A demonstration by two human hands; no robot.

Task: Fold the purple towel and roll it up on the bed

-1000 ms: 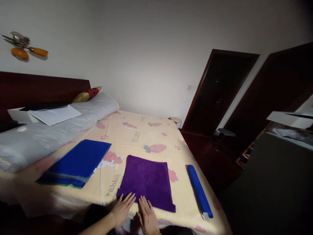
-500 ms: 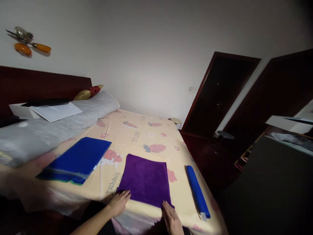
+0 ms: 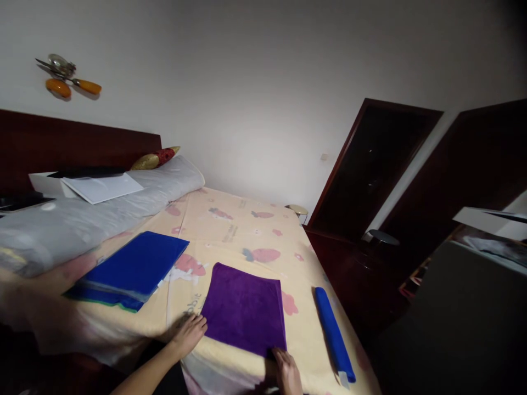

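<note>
A folded purple cloth (image 3: pixel 245 310) lies flat near the front edge of the bed. My left hand (image 3: pixel 188 333) rests at its left edge, fingers stretched out, the tips by the lower left side. At the near right corner, my right hand (image 3: pixel 287 368) has bent fingers closed on the cloth's edge; the thumb is partly hidden. To the right lies a rolled blue cloth (image 3: pixel 334 334) with a white tag at its near end. Left of the purple cloth is a flat stack of folded blue cloth (image 3: pixel 135 263) in what looks like clear wrapping.
The bed's cream sheet (image 3: pixel 230 230) has carrot and rabbit prints. A long grey plastic-covered bundle (image 3: pixel 107 219) runs along the headboard (image 3: pixel 82 137), with a white box (image 3: pixel 53 184) on it. Stools (image 3: pixel 382 237) and a dark cabinet (image 3: pixel 453 307) stand to the right.
My left hand has slid left off the cloth's corner to its side edge. My right hand's fingers have curled in at the near right corner. The camera view has shifted slightly.
</note>
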